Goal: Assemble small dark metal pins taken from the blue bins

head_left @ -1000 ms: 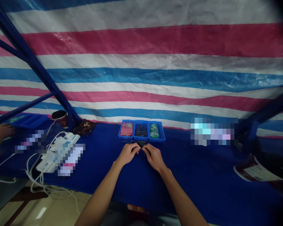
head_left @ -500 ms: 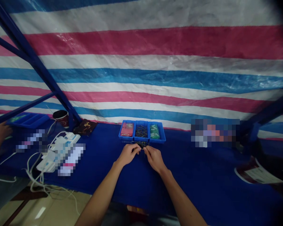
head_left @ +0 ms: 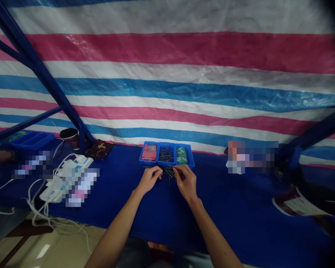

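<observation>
Just below the blue three-part tray [head_left: 166,164], a loose heap of dark pins [head_left: 169,173] lay on the blue cloth [head_left: 226,208], at twelve o'clock from the wrists, between the left hand [head_left: 149,179] and right hand [head_left: 185,182], both pinched narrow (any pin held was too small to tell).

Just beyond the left hand [head_left: 149,179] and right hand [head_left: 185,183], the bins [head_left: 166,154] block a straight reach far, with the pins [head_left: 169,173] lying between hands and bins. Leftward, a hand can travel over the cloth [head_left: 114,201] until the power strip [head_left: 69,182] and its cables [head_left: 36,212] stand in the way. Rightward, the cloth [head_left: 226,201] offers a wide path to a pixelated object [head_left: 251,157] near the post [head_left: 294,158].
</observation>
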`<state>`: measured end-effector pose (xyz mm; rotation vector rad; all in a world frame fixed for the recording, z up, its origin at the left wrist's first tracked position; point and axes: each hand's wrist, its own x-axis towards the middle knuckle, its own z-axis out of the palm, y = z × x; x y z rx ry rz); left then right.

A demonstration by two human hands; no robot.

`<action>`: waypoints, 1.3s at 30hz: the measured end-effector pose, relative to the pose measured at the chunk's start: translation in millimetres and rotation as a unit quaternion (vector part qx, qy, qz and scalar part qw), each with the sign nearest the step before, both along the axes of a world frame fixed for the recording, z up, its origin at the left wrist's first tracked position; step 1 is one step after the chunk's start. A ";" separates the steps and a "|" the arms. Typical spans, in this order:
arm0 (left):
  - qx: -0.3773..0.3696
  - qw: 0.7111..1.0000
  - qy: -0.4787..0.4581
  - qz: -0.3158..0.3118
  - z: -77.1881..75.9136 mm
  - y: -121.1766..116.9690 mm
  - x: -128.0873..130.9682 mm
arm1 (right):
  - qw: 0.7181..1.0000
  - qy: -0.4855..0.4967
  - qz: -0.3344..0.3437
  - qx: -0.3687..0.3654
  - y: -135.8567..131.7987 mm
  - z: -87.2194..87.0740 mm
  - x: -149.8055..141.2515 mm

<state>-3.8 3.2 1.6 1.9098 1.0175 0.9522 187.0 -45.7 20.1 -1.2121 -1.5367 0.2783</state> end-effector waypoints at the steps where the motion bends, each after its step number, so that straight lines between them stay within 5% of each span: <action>1: -0.001 1.000 0.000 0.001 -0.2 0.2 -0.1 | 1.000 0.008 -0.021 0.011 1.6 6.5 -1.0; 6: -0.006 1.000 0.008 0.011 -3.2 1.4 -0.4 | 0.995 0.005 -0.099 0.019 26.4 32.4 -3.9; 10: 0.004 0.998 0.030 0.050 -8.1 2.8 -0.8 | 0.991 -0.078 -0.082 -0.067 50.5 35.3 -2.3; 21: 0.031 0.994 0.086 0.067 -9.2 3.4 0.4 | 0.986 -0.132 0.015 -0.100 8.4 -8.7 13.4; 26: 0.035 0.993 0.103 0.050 -9.8 2.5 0.3 | 0.980 -0.144 -0.005 -0.135 -4.0 -27.9 30.8; 39: 0.027 0.991 0.127 0.037 -9.1 1.6 0.9 | 0.973 -0.193 -0.026 -0.121 -3.3 -31.5 24.2</action>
